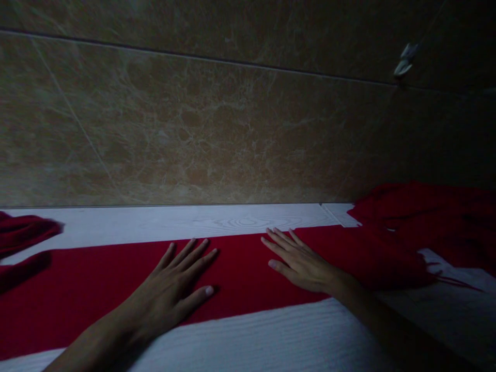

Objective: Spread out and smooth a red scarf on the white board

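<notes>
A long strip of red cloth [236, 274] lies flat across a pale wood-grained surface, running from the left edge of the view to the right. My left hand [174, 289] is on the cloth left of the middle, palm down with fingers and thumb spread. To the right, my right hand [296, 258] also rests palm down, its fingers apart and their tips at the cloth's far edge. Neither hand grips anything. At the right end of the strip, some loose threads hang out over the pale surface.
A bunched heap of red fabric [430, 217] lies at the right, against the brown marbled tile wall [232, 129]. Another crumpled red piece [27, 232] is at the far left. A small whitish fitting [405, 62] is on the wall, upper right. The pale surface [248, 341] shows in front.
</notes>
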{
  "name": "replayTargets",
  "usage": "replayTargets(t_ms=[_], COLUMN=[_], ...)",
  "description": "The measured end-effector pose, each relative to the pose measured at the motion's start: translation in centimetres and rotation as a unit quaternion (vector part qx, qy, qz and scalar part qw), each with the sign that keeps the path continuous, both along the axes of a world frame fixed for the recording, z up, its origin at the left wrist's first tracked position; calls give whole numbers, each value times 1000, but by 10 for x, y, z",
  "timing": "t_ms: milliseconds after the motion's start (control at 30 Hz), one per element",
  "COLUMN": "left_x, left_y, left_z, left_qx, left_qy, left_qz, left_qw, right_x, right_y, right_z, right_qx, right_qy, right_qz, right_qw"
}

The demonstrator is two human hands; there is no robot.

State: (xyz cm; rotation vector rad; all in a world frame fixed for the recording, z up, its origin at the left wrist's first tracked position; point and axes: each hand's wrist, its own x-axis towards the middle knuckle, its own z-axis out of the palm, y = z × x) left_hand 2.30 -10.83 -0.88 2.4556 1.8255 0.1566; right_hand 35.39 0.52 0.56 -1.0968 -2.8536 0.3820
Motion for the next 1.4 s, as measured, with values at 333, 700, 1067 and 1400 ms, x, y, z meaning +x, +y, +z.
replayTargets(t_ms=[333,700,1067,1400], left_x=[18,20,21,17], left_y=[2,-2,-3,-2], left_z=[11,10,15,9], left_qx=[8,-27,-48,-22], left_qy=[-18,-44,-43,-64], left_qz=[-16,-5,3,-16], left_qw=[1000,999,998,998], right_x=[-35,-55,-83,-92], right_y=[-23,-29,-29,-26], right_z=[13,10,10,10], right_qx=[-18,-32,-4,-15], right_qy=[35,33,46,45], right_qz=[44,65,61,55], right_qw=[998,997,997,997])
